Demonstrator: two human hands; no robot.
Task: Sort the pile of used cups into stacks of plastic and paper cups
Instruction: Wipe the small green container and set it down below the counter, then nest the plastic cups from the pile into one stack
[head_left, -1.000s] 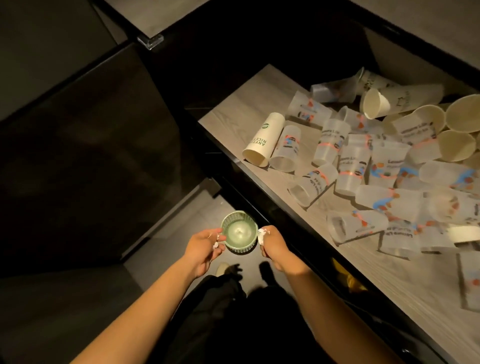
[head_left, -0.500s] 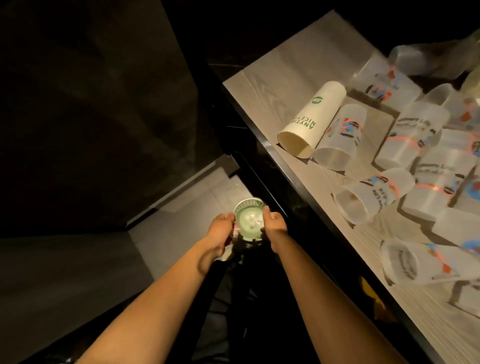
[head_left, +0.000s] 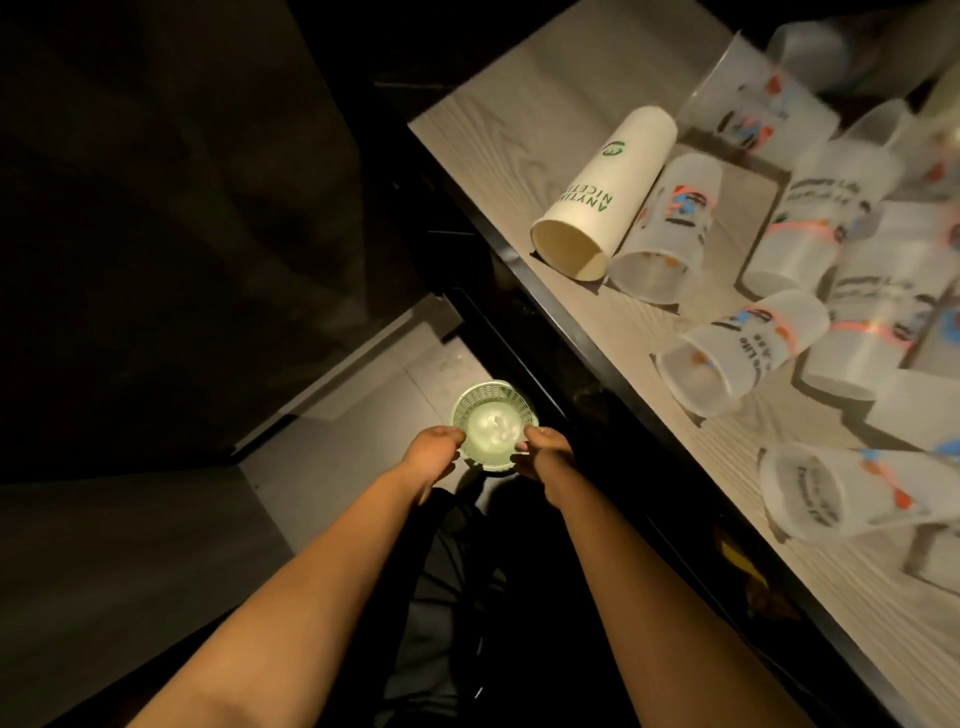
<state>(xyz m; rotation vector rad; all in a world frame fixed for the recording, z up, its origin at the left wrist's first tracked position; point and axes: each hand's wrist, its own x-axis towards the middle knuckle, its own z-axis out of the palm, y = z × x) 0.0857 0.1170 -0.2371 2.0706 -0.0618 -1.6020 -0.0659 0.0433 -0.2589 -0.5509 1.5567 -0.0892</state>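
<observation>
A small green mesh basket (head_left: 470, 400) sits low near the floor, below the counter's edge, with a pale clump inside. My left hand (head_left: 434, 452) grips its left rim and my right hand (head_left: 545, 452) grips its right rim. On the wooden counter (head_left: 519, 93) a white paper cup (head_left: 608, 187) with green lettering lies on its side. Beside it lies a frosted plastic cup (head_left: 670, 223); another plastic cup (head_left: 743, 348) lies nearer. Several more printed plastic cups lie tumbled toward the right edge of the view.
The counter has a black front edge (head_left: 571, 332) running diagonally just right of my hands. Grey floor tiles (head_left: 343, 467) lie under the basket. A dark wall fills the left. My dark trousers (head_left: 447, 597) show between my forearms.
The view has swung closer to the counter's near end, so fewer cups show. My hands stay on the green basket, whose far rim now shows more fully.
</observation>
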